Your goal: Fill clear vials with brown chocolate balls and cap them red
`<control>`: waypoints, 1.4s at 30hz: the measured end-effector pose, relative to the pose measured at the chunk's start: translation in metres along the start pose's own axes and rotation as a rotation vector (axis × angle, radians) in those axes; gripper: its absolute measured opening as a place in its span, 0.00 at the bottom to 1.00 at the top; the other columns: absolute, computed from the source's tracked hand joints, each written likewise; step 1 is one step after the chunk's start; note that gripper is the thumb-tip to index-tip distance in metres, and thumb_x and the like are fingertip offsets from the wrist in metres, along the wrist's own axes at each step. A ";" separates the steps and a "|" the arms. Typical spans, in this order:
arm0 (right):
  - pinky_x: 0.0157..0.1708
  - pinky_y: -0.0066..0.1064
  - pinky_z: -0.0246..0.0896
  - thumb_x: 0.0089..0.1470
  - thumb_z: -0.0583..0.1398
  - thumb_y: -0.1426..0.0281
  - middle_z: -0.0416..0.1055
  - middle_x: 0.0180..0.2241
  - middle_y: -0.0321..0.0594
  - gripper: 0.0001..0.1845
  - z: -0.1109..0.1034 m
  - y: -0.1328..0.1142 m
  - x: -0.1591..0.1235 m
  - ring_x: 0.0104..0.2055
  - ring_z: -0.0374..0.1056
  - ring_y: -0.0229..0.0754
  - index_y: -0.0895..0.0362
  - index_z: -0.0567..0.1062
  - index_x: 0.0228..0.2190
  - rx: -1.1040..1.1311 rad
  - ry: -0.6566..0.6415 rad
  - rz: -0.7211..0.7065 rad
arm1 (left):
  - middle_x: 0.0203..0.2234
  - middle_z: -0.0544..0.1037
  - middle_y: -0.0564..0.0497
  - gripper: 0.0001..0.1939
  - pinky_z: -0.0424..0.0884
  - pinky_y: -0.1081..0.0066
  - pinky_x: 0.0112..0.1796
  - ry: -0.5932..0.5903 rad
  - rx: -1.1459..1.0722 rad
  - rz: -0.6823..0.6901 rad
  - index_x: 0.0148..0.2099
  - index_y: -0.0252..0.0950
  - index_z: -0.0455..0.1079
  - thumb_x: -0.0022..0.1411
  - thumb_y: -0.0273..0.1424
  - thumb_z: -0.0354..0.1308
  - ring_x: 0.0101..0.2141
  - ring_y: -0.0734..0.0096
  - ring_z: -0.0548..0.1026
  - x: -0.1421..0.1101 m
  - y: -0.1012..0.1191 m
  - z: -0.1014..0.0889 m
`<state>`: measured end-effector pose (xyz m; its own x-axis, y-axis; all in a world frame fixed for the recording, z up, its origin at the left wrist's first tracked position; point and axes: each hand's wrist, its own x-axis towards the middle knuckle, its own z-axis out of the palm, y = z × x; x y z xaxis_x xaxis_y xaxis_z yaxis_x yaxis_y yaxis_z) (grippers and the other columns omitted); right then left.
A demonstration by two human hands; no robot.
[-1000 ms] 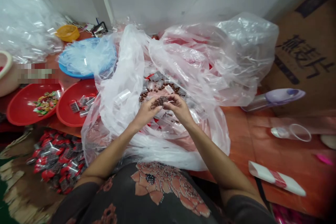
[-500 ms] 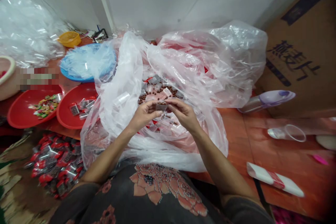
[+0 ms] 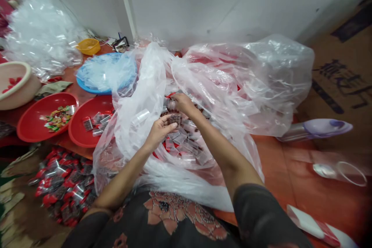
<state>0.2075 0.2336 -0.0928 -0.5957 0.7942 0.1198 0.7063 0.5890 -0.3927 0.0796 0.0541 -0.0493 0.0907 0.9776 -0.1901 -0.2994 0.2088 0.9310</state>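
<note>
My left hand [image 3: 158, 131] pinches a small clear plastic box [image 3: 174, 119] filled with brown beads between thumb and fingers. Above and beyond it, my right hand [image 3: 183, 102] reaches into the open plastic bag, its fingertips closed at a red lid [image 3: 170, 95]. Its fingers are partly hidden by the back of the hand. Loose brown beads lie under and beside my right wrist. Several clear empty boxes [image 3: 188, 147] and bits of red lie in the bag [image 3: 151, 81] below my hands.
To the left stand two red bowls [image 3: 29, 133], one with colourful pieces, one with filled boxes. Behind them are a blue basin [image 3: 84, 87], a cream basin [image 3: 24, 70] and a yellow basket [image 3: 88, 46]. A carton [image 3: 345, 124] and a lilac-handled scoop [image 3: 327, 126] are at right.
My right hand has left the box and moved forward to the red lid in the bag. My left hand keeps the box. The view has shifted slightly, things now appearing further right.
</note>
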 end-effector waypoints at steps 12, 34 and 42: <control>0.47 0.42 0.64 0.54 0.62 0.73 0.77 0.46 0.54 0.14 0.013 0.011 -0.021 0.49 0.70 0.56 0.58 0.80 0.43 -0.156 -0.158 0.060 | 0.42 0.81 0.44 0.25 0.77 0.66 0.41 -0.053 -0.106 -0.076 0.53 0.33 0.73 0.53 0.33 0.68 0.41 0.64 0.80 -0.001 0.001 -0.008; 0.56 0.50 0.66 0.60 0.62 0.61 0.79 0.48 0.35 0.14 -0.058 -0.084 -0.219 0.50 0.74 0.47 0.42 0.80 0.47 0.693 0.400 0.128 | 0.41 0.80 0.47 0.23 0.74 0.69 0.44 -0.309 0.177 0.060 0.51 0.34 0.78 0.54 0.37 0.68 0.39 0.69 0.76 -0.041 -0.015 0.025; 0.50 0.48 0.69 0.62 0.60 0.66 0.79 0.48 0.32 0.16 -0.052 -0.087 -0.232 0.48 0.74 0.46 0.37 0.78 0.49 0.578 0.403 0.010 | 0.36 0.81 0.48 0.22 0.74 0.69 0.40 -0.285 0.299 0.116 0.52 0.34 0.79 0.55 0.36 0.67 0.35 0.70 0.76 -0.053 -0.015 0.025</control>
<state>0.3038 0.0059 -0.0393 -0.3231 0.8583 0.3986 0.3278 0.4967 -0.8037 0.1030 -0.0020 -0.0456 0.3436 0.9388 -0.0242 -0.0380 0.0397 0.9985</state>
